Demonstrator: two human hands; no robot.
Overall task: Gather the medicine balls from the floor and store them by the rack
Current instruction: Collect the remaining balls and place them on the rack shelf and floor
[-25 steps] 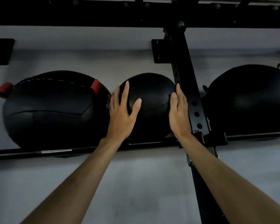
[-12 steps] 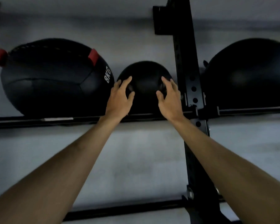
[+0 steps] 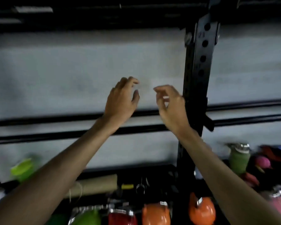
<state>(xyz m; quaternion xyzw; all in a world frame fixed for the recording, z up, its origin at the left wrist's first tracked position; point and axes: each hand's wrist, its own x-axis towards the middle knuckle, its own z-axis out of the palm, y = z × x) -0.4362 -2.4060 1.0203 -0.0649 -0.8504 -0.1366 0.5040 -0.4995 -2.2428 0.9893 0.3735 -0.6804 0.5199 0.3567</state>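
- Orange, red and green gear (image 3: 156,215) lies blurred along the bottom edge, with a cardboard roll (image 3: 96,184) and a green bottle (image 3: 238,159) just behind.
- Both forearms reach upward. The left hand (image 3: 120,101) and right hand (image 3: 170,108) hang near each other in mid-air, fingers loosely curled, holding nothing.
- Behind them run the rack's rails (image 3: 55,135), bare where they show. Its drilled upright (image 3: 199,62) stands just beside the right hand.
- Farthest is the grey wall (image 3: 71,70).
- No medicine balls are in view, so their place and look cannot be told.
- Likely a gap between carries. The next move calls for finding a ball on the floor and spreading both hands wide around it.
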